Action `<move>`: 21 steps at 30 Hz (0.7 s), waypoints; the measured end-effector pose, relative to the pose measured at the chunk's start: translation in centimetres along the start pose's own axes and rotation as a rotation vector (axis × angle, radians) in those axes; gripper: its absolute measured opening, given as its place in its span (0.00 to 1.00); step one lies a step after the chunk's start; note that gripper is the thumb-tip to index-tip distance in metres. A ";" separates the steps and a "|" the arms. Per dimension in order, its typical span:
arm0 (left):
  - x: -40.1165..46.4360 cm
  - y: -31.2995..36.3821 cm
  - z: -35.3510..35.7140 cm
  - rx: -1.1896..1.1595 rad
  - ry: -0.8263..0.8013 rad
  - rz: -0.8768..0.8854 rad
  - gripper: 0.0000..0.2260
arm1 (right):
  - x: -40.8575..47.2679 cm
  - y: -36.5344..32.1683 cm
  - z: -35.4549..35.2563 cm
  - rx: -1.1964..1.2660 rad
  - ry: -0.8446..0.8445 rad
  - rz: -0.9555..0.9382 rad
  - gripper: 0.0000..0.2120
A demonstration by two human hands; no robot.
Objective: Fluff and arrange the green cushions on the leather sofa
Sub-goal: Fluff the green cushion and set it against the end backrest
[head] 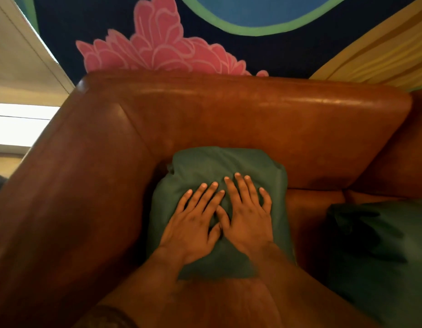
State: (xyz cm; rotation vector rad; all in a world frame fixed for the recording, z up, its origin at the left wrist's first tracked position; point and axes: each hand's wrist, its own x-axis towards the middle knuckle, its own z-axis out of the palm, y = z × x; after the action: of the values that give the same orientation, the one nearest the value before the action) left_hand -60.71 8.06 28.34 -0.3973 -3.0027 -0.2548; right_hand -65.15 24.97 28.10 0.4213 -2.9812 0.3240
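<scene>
At centre frame a green cushion (219, 185) sits in the corner of the brown leather sofa (228, 110), against the backrest and beside the armrest at left. The left hand (193, 223) and right hand (246, 216) lie flat on it, fingers spread, thumbs touching. A second green cushion (380, 252) lies at lower right.

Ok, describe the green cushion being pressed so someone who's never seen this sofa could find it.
Start at the brown leather sofa under the wall mural with the pink flower. In the corner where its arm meets the backrest sits a green cushion. Unlike the other green cushion lying further right, this one has the left hand and right hand flat on it.
</scene>
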 end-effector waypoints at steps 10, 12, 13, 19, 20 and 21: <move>6.3 -4.6 -6.0 -0.381 0.430 -0.685 0.14 | 8.6 -5.2 -5.0 0.172 0.040 -0.061 0.24; 7.3 -6.7 -6.3 -0.568 0.318 -0.917 0.15 | 10.1 -6.3 -5.2 0.249 -0.081 -0.128 0.27; 7.7 -7.8 -6.2 -0.639 0.220 -1.009 0.14 | 10.7 -6.7 -5.2 0.270 -0.147 -0.139 0.29; 8.4 -10.1 -5.5 -0.709 -0.125 -0.967 0.10 | 11.8 -7.6 -3.8 0.256 -0.347 -0.119 0.27; 8.4 -10.3 -5.4 -0.710 -0.105 -0.974 0.09 | 11.7 -7.6 -3.6 0.261 -0.324 -0.108 0.25; 8.4 -10.5 -5.3 -0.716 -0.076 -0.993 0.09 | 11.6 -7.6 -3.4 0.262 -0.299 -0.101 0.23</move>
State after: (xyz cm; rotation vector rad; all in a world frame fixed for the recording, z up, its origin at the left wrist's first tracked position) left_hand -71.20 -0.79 32.93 1.0993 -2.7795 -1.3842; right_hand -73.82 15.60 34.51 0.7019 -3.1975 0.7035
